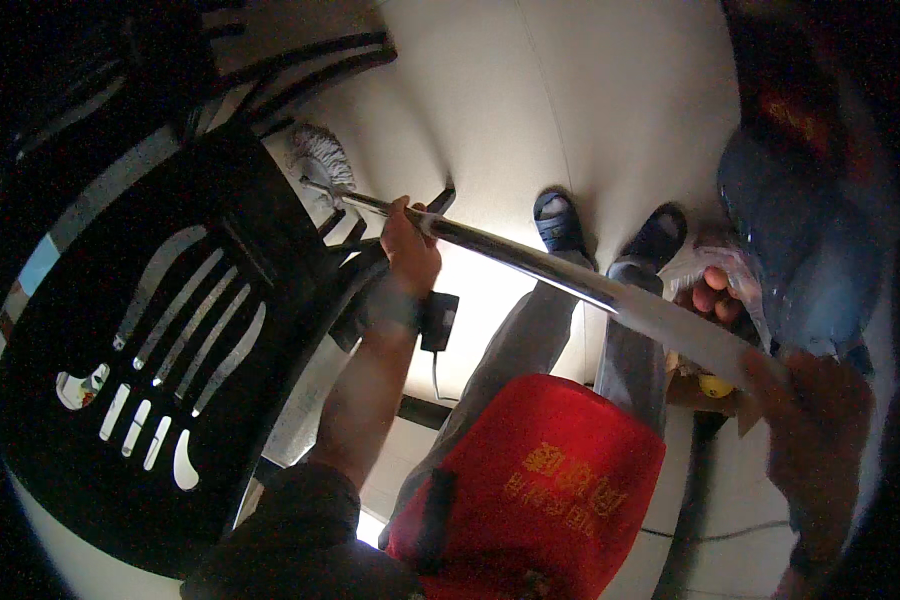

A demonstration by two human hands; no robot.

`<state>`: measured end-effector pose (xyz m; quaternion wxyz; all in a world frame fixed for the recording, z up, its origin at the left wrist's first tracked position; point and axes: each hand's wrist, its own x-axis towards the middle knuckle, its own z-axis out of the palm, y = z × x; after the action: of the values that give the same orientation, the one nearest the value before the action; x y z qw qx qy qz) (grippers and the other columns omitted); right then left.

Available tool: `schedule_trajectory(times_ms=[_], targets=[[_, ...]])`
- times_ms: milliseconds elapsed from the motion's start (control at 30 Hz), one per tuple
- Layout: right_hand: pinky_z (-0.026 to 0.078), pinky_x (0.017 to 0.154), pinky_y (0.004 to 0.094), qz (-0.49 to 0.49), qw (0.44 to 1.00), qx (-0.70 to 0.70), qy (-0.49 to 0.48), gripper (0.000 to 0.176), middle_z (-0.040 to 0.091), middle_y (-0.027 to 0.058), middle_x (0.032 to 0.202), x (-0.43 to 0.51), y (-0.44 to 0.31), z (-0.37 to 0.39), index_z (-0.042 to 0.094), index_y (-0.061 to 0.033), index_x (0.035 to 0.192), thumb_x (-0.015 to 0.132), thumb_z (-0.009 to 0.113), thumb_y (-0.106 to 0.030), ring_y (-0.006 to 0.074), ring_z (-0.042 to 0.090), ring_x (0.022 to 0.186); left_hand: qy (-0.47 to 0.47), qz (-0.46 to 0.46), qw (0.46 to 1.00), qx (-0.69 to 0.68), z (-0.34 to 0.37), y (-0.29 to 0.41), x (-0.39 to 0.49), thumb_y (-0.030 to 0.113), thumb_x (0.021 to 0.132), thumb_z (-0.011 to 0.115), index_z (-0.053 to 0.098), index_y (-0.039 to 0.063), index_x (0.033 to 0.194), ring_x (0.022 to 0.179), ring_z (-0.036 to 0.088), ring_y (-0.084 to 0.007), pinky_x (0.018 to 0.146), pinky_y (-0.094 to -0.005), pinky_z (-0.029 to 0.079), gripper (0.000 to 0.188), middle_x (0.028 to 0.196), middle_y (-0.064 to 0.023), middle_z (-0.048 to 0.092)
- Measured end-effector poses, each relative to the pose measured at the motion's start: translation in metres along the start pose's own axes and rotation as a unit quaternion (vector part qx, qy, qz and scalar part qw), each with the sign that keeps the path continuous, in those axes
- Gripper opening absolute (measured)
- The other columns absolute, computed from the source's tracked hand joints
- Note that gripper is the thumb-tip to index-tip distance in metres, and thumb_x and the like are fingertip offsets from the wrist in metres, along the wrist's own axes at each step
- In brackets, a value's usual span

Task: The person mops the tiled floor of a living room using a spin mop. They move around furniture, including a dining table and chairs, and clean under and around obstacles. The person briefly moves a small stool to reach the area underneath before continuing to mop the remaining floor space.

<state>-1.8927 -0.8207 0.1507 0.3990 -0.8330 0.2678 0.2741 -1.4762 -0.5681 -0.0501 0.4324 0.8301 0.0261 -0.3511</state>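
Observation:
My left hand [412,251] is closed around the lower part of a mop's shiny metal pole [532,259]. At the pole's upper end, my right hand [810,405] is wrapped around it, blurred and dim. The pole slants across in front of my legs, from the right down to the upper left. Its grey-white string mop head [322,157] rests on the pale floor [480,90], beside dark chair legs. A black device with a cable [439,322] appears beside my left wrist.
A black plastic chair [217,457] with slotted openings stands close on the left, with more dark furniture legs [307,56] beyond. On the right are a clear plastic bag of round reddish items [715,289] and a bluish plastic-wrapped bulk [802,247]. A red apron [525,480] hangs before me.

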Motion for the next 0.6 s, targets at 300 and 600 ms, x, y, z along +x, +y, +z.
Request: schedule_trajectory(times_ms=[300, 600], targets=[[0.053, 0.06, 0.0385, -0.212, 0.948, 0.1, 0.216, 0.016, 0.061, 0.0079, 0.076, 0.228, -0.126, 0.111, 0.061, -0.0026, 0.101, 0.09, 0.062, -0.013, 0.0231, 0.066, 0.069, 0.089, -0.144, 0.983, 0.064, -0.047, -0.026, 0.04, 0.034, 0.096, 0.062, 0.051, 0.003, 0.125, 0.104, 0.064, -0.0237, 0.086, -0.0396, 0.05, 0.044, 0.114, -0.0094, 0.066], [0.053, 0.057, 0.0354, -0.113, 0.979, 0.114, 0.128, 0.039, 0.065, 0.0108, 0.078, 0.154, -0.143, 0.107, 0.058, -0.0082, 0.13, 0.091, 0.065, -0.01, 0.0212, 0.065, 0.065, 0.114, -0.193, 0.974, 0.025, -0.087, -0.025, 0.069, 0.034, 0.103, 0.046, 0.04, -0.002, 0.134, 0.097, 0.062, -0.0271, 0.087, -0.0389, 0.054, 0.047, 0.11, -0.017, 0.057]])
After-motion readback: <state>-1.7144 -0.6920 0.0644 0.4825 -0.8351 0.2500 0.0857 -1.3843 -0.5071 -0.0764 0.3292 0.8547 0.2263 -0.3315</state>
